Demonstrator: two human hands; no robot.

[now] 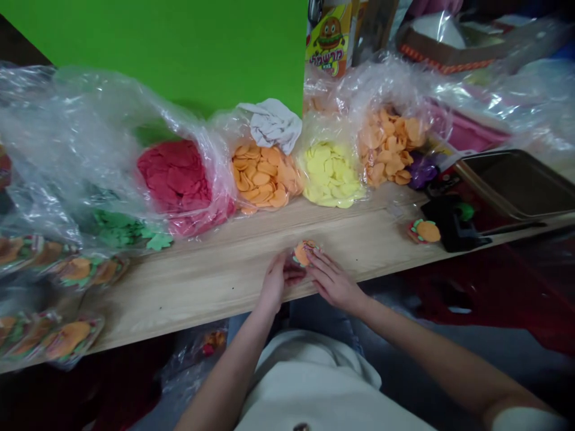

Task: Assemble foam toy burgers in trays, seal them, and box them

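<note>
A small marshmallow burger [302, 254] with an orange top and green edging is between my hands, just above the wooden table. My left hand [277, 280] grips it from the left, fingers curled around its near side. My right hand [335, 280] holds it from the right, its fingertips over the top and a printed patch there. Behind my hands sit plastic bags of flat pieces: red [175, 176], orange [265, 176] and yellow [332, 173]. Green leaf-shaped pieces [123, 227] spill out on the left.
Wrapped burgers [74, 338] stand in rows at the left. Another burger [426, 231] lies at the right beside a black tape dispenser [453, 224] and a brown tray [523, 182]. A crumpled white cloth [275, 124] rests on the bags. A green panel [179, 48] rises behind.
</note>
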